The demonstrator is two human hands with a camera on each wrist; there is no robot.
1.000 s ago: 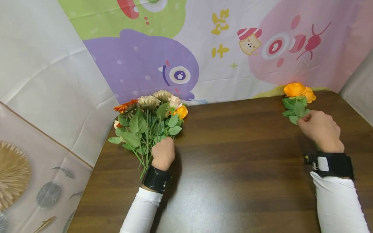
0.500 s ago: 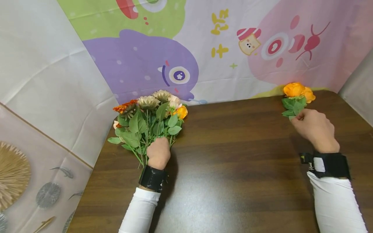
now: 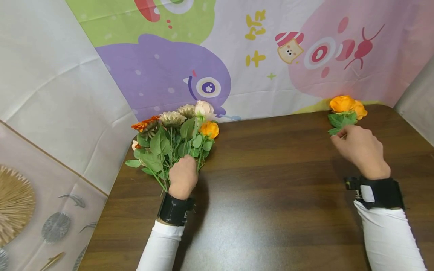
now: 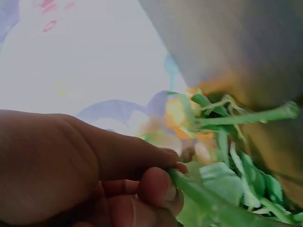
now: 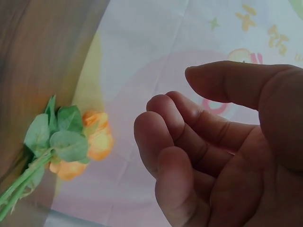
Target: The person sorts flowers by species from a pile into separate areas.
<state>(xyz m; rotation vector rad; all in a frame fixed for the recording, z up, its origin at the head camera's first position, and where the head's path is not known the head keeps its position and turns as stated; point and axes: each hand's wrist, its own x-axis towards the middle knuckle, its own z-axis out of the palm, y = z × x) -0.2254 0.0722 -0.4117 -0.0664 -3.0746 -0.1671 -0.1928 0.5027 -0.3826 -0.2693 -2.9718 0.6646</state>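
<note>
My left hand (image 3: 183,177) is at the lower part of a heap of artificial flowers (image 3: 161,148) on the left of the table. Thumb and fingertips pinch a green stem (image 4: 201,196) in the left wrist view. A pale pink rose (image 3: 204,109) stands out above the heap, in line with that hand; an orange rose (image 3: 209,129) is just below it. On the right, my right hand (image 3: 361,150) hovers by two orange roses (image 3: 343,104) lying at the back. Its thumb is apart from loosely bent fingers (image 5: 165,120), with nothing between them.
The brown wooden table (image 3: 264,180) runs between the two flower groups. A cartoon-printed cloth (image 3: 257,82) hangs along its back edge. White cloth (image 3: 61,67) covers the left side, and a patterned cloth (image 3: 51,195) lies beyond the table's left edge.
The pale pink rose has risen out of the heap as my left hand shifted slightly left. My right hand has let go of the orange roses and drawn a little left.
</note>
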